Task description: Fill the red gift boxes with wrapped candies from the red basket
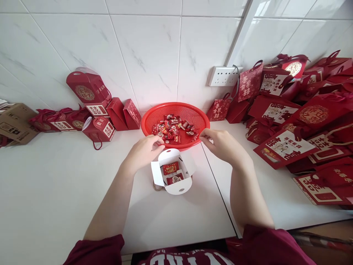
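Note:
A red plastic basket [176,106] of perforated mesh stands against the tiled wall, with several wrapped candies [173,127] inside. My left hand [145,151] is at the basket's front left rim, thumb and fingers pinched on it. On the front right rim, my right hand [223,145] has its fingers curled over the edge. Between my forearms sits an open gift box [180,188], white inside, its flaps folded outward. Two red packets lie in it: one with gold print [171,168], one with a pale emblem [174,179]. A rope handle shows beside the box.
Red gift boxes [88,86] stand at the left by a cardboard carton [20,123]. A large heap of red gift boxes [286,143] fills the right side. A power strip [224,76] is on the wall. A dark seam crosses the white table [179,221].

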